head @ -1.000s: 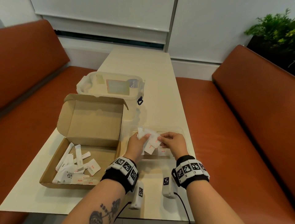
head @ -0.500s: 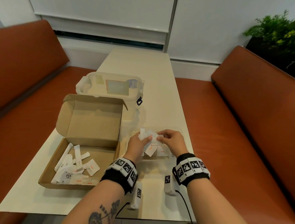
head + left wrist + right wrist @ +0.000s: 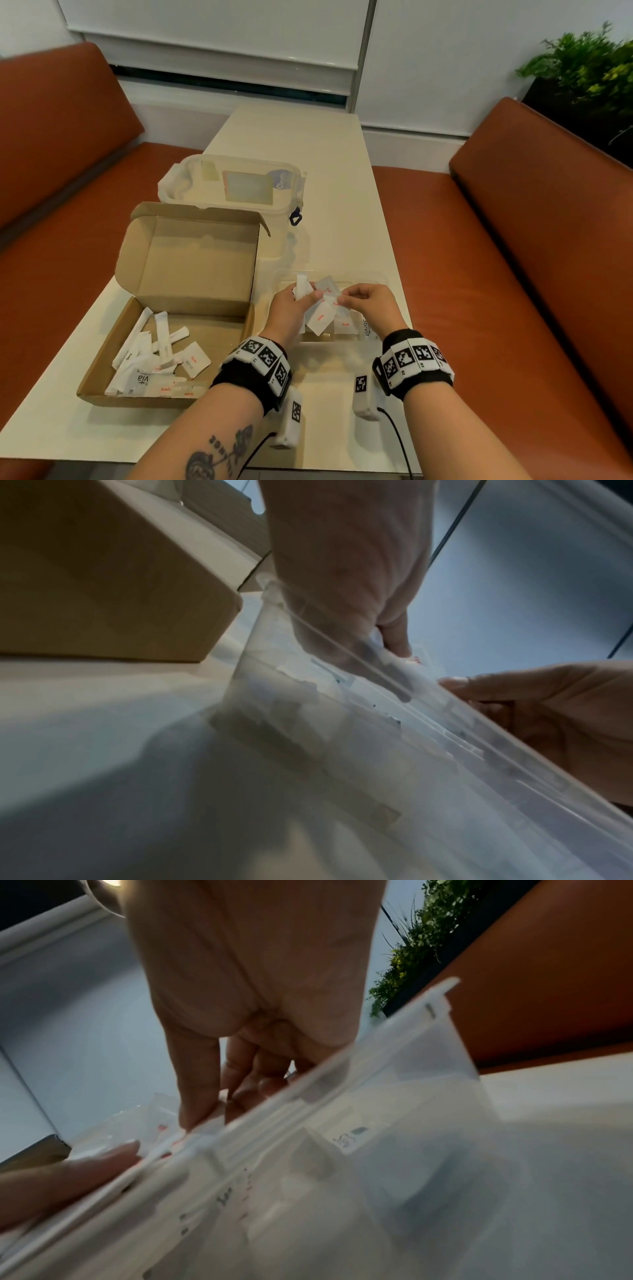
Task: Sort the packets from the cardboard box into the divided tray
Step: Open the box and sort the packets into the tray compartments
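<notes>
Overhead, left hand (image 3: 291, 306) grips a bunch of packets (image 3: 320, 310) above the divided tray (image 3: 383, 277); right hand (image 3: 371, 303) pinches one. Wrist views show tray wall (image 3: 394, 750), w/ packets inside, blurred. Cardboard box (image 3: 191, 260) left on counter (image 3: 329, 164). Vs 1 s ago: hands closer.

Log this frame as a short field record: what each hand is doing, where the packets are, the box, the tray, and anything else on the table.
left hand: holds a bunch of white packets above the tray
right hand: pinches one packet of that bunch
divided tray: clear plastic, right of the box, some packets already inside
cardboard box: lid open, many packets left inside
lidded plastic container: behind the box, closed
table: cream top
</notes>
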Demonstrator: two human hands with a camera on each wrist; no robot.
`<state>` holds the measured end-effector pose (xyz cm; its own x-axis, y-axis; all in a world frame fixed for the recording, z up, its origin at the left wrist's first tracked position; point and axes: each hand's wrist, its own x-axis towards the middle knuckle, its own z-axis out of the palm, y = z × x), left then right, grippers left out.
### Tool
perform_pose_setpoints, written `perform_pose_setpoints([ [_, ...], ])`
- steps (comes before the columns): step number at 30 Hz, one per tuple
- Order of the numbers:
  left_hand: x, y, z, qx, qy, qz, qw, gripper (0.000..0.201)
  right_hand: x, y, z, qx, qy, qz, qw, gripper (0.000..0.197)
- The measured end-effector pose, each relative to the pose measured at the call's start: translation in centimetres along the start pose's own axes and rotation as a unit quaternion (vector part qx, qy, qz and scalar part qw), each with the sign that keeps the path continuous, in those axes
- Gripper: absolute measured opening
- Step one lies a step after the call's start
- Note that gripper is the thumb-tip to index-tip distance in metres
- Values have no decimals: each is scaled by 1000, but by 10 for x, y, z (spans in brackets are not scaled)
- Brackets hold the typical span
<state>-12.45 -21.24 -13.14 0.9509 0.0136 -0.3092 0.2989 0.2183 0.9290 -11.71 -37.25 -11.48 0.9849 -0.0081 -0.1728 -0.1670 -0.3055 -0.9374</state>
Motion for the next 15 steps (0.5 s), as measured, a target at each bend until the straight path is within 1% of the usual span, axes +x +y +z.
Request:
perform_pose_setpoints([
  [1, 0, 0, 0, 3, 4, 1, 1000, 11, 1, -1, -1, -2, 0, -5, 1000, 11],
  [3, 1, -1, 0, 4, 19, 5, 1000, 13, 1, -2, -4, -14, 9, -13, 1000, 14],
  [6, 4, -3, -2, 16, 58, 20, 998, 19, 0, 2, -11, -45, 49, -16, 998, 11],
  [8, 4, -4, -5, 21, 76, 31, 996, 20, -1, 7, -14, -101, 56, -8, 993, 10],
  [10, 5, -5, -5, 23, 83, 38, 996, 20, -2, 12, -14, -166, 41, 0, 985, 9],
  [13, 5, -5, -5, 22, 89, 39, 995, 19, -1, 16, -7, -276, 23, -9, 961, 7],
  [15, 5, -4, -4, 20, 87, 34, 995, 20, -1, 19, -2, -314, 32, -16, 949, 5],
])
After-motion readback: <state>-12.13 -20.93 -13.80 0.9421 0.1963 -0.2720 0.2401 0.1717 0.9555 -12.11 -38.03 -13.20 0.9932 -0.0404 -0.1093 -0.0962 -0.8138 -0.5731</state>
